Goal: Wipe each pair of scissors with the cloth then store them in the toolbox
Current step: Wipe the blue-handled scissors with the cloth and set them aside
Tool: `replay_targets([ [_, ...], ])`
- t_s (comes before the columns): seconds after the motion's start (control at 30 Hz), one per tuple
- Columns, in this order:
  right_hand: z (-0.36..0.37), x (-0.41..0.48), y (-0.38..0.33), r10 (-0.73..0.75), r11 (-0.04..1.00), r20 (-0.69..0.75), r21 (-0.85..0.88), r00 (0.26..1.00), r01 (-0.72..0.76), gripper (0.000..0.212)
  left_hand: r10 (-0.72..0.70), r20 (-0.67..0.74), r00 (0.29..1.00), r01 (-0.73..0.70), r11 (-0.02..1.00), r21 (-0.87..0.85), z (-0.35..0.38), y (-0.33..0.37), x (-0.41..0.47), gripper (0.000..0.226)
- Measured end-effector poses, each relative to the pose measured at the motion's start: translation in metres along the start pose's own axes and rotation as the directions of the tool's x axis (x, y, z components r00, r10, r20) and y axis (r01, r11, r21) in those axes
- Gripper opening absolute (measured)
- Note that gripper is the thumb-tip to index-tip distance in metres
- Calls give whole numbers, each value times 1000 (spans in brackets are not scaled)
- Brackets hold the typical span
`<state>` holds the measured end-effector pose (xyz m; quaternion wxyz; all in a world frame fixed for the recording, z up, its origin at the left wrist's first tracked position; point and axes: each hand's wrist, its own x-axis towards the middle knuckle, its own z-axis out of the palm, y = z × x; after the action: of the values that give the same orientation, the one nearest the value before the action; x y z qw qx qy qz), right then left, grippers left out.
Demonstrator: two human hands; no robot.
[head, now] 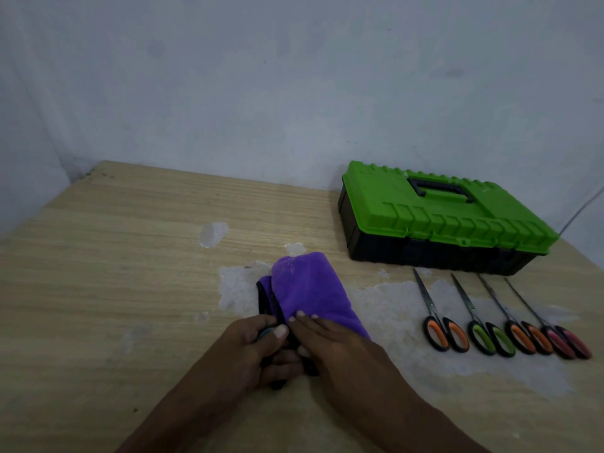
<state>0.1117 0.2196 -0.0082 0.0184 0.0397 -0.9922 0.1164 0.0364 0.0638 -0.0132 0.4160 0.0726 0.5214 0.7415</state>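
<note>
A purple cloth (307, 289) lies folded over a pair of scissors at the table's middle. My left hand (258, 351) grips the black scissor handles (263, 333), where a bit of blue shows. My right hand (330, 344) presses the cloth around the blades, which are hidden inside it. Several more scissors lie in a row at the right: orange-handled (445, 331), green-handled (490, 338), another orange-handled (526, 338) and pink-handled (567, 343). Behind them sits the toolbox (441, 220), black with a green lid, closed.
The wooden table (114, 256) has worn white patches around the cloth and under the scissors. A pale wall rises right behind the table and the toolbox. A thin cable (581, 207) hangs at the far right.
</note>
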Motion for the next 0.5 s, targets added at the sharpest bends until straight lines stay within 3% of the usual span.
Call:
replay_targets([
  [0.03, 0, 4, 1, 19, 996, -81, -87, 997, -26, 59, 2, -12, 1000, -2, 1000, 6, 0, -1, 1, 22],
  [0.1, -4, 16, 5, 67, 977, -76, -197, 995, -80, 55, 8, -43, 999, -7, 1000, 15, 0, -2, 1, 20],
  [0.17, -8, 28, 17, 93, 975, -15, -201, 996, -94, 52, 6, -72, 997, -5, 1000, 13, 0, -4, 1, 19],
  [0.27, -14, 43, 33, 140, 955, -71, -254, 988, -154, 47, -2, -82, 997, 4, 1000, 19, -1, -3, 2, 18],
  [0.37, -14, 56, 41, 244, 960, -89, -118, 966, -254, 40, -5, -52, 999, 5, 1000, 7, -2, -2, 0, 19],
  [0.5, -11, 53, 46, 369, 904, -291, 332, 883, -268, 30, 42, -114, 993, -32, 995, 93, -4, -1, -5, 16],
])
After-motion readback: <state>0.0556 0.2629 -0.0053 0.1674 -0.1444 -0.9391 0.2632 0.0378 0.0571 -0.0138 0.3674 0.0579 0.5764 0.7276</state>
